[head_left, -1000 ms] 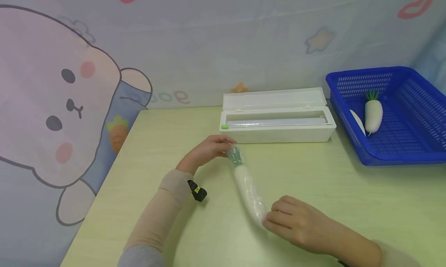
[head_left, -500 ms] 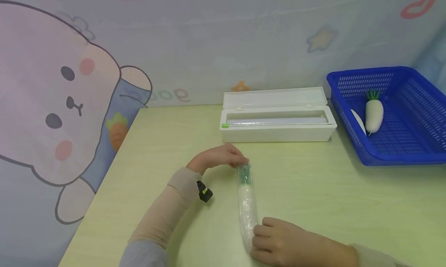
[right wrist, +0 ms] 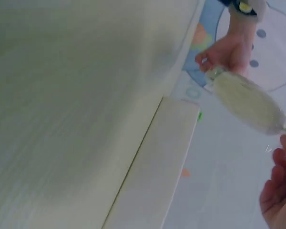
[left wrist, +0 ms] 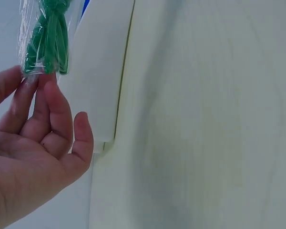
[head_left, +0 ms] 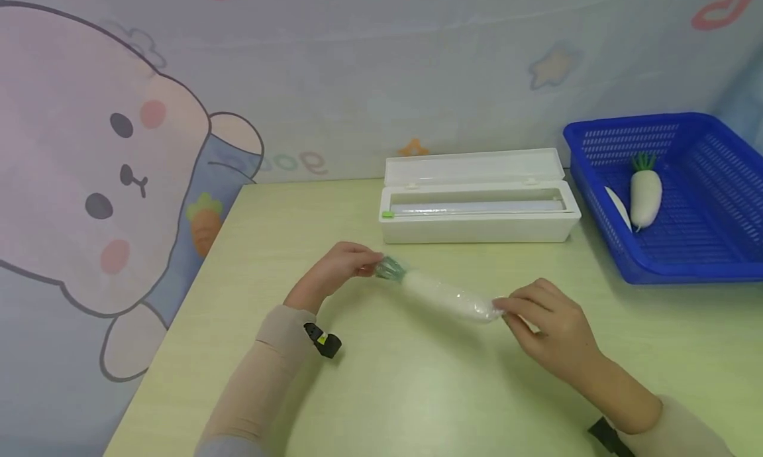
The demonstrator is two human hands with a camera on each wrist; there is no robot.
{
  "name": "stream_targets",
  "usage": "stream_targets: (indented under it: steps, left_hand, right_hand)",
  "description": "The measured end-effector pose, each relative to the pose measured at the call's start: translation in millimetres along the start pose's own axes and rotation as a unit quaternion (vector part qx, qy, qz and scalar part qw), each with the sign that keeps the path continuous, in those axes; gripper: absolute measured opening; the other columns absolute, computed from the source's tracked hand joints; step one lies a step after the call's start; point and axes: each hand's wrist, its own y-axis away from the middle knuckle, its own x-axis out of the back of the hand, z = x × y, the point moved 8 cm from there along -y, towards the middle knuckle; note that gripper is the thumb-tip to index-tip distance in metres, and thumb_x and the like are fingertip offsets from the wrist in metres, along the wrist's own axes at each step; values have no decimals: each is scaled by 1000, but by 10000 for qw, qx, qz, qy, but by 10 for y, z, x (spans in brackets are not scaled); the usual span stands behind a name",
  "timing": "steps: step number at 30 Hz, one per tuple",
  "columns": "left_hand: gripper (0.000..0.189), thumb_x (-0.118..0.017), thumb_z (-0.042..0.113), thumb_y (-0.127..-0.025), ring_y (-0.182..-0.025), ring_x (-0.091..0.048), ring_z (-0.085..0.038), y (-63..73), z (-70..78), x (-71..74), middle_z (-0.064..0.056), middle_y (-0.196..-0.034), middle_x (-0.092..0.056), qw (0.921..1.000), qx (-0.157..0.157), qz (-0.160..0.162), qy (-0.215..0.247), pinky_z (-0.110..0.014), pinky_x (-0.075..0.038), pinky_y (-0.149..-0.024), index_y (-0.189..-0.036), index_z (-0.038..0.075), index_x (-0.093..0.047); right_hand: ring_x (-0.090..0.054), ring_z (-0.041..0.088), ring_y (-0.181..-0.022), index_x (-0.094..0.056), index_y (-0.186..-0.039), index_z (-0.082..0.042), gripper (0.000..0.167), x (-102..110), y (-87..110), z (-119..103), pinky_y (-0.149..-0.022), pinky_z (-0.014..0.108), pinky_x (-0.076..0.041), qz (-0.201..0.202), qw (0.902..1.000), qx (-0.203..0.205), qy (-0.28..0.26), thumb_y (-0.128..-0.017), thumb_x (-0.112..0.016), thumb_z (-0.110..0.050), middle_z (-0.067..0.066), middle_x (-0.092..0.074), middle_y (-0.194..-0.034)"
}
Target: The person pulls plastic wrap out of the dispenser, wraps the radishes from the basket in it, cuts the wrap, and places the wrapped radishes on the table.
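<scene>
A white radish (head_left: 444, 294) with a green leafy top, wrapped in clear plastic film, hangs above the table between both hands. My left hand (head_left: 338, 271) pinches the film at the leafy end, and the left wrist view shows the green leaves (left wrist: 50, 38) inside the film just past its fingertips. At the radish's other end, my right hand (head_left: 551, 324) pinches the film between thumb and fingers. In the right wrist view the wrapped radish (right wrist: 248, 102) spans from the left hand to the right fingers (right wrist: 276, 188), which are partly cut off by the frame edge.
Behind the hands stands a white cling film box (head_left: 479, 230) with its lid up and a roll inside. At the right is a blue plastic basket (head_left: 697, 271) holding another white radish (head_left: 646, 199) and a white blade-like piece (head_left: 618, 207). A printed cloth hangs behind the table.
The wrapped radish has swung from nearly upright in the view to slanting sideways. My right hand has moved up and to the right; my left has shifted slightly left.
</scene>
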Motion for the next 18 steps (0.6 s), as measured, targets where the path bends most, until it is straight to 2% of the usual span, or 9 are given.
stream_targets:
  steps: [3, 5, 6, 8, 10, 12, 13, 16, 18]
  left_hand:
    - [20, -62, 15, -94, -78, -59, -14, 83, -44, 6, 0, -79, -61, 9992, 66, 244, 319, -33, -50, -89, -91, -4, -68]
    - [20, -62, 15, -94, -77, -59, -13, 113, -78, -12, 1, -77, -61, 9981, 127, 405, 446, -31, -51, -86, -90, -3, -68]
    - [20, -62, 15, -94, -75, -59, -12, 124, -99, -24, 2, -75, -61, 9974, 178, 492, 503, -29, -51, -84, -90, -4, -68]
    - [21, -63, 16, -93, -74, -59, -12, 145, -146, -42, 2, -73, -61, 9958, 313, 664, 553, -28, -52, -81, -90, -4, -68]
    - [21, -64, 16, -92, -72, -59, -12, 156, -202, -45, 2, -71, -60, 9939, 441, 836, 561, -27, -52, -77, -91, -5, -68]
    - [22, -64, 15, -92, -70, -59, -12, 168, -256, -44, 2, -70, -60, 9919, 576, 999, 534, -26, -51, -74, -92, -7, -68]
    - [22, -64, 15, -92, -70, -58, -12, 172, -288, -35, 2, -70, -60, 9908, 643, 1081, 509, -25, -51, -73, -93, -7, -68]
    - [23, -64, 15, -92, -67, -57, -11, 183, -367, -15, 1, -70, -61, 9871, 834, 1284, 459, -24, -50, -68, -95, -7, -68]
    - [24, -64, 16, -92, -66, -57, -11, 194, -405, -3, 1, -71, -61, 9854, 915, 1373, 426, -24, -49, -66, -97, -8, -68]
  right_hand:
    - [-55, 6, -69, -74, -87, -3, 9, -25, 68, 302, -60, 14, -43, -268, 9902, -1360, -189, -88, -66, -6, 3, -68, -77]
    - [-54, 0, -71, -74, -93, -2, 12, -83, 162, 498, -61, 11, -43, -630, 9684, -2385, -353, -83, -67, 2, 5, -70, -82]
    - [-55, -1, -72, -73, -97, -2, 18, -121, 217, 588, -62, 12, -44, -862, 9520, -2900, -457, -82, -67, 5, 7, -70, -86]
    - [-58, 0, -74, -71, -105, 0, 19, -212, 342, 741, -62, 14, -46, -1330, 9129, -3796, -691, -88, -64, 1, 11, -71, -94]
    - [-61, 6, -77, -68, -114, 3, 23, -306, 459, 857, -64, 19, -49, -1735, 8743, -4434, -942, -93, -60, -6, 16, -69, -101]
    - [-63, 13, -79, -63, -120, 6, 29, -391, 549, 935, -66, 23, -51, -2042, 8431, -4823, -1222, -96, -56, -10, 20, -68, -106]
    - [-65, 17, -80, -62, -122, 7, 31, -432, 580, 962, -67, 24, -52, -2148, 8333, -4911, -1355, -97, -56, -10, 21, -67, -109]
    - [-67, 24, -88, -57, -125, 10, 35, -533, 641, 1004, -73, 24, -53, -2374, 8138, -5024, -1703, -97, -56, -10, 25, -64, -116]
    - [-66, 27, -96, -54, -127, 12, 39, -584, 650, 1012, -76, 22, -53, -2477, 8083, -5011, -1851, -96, -58, -10, 27, -62, -120]
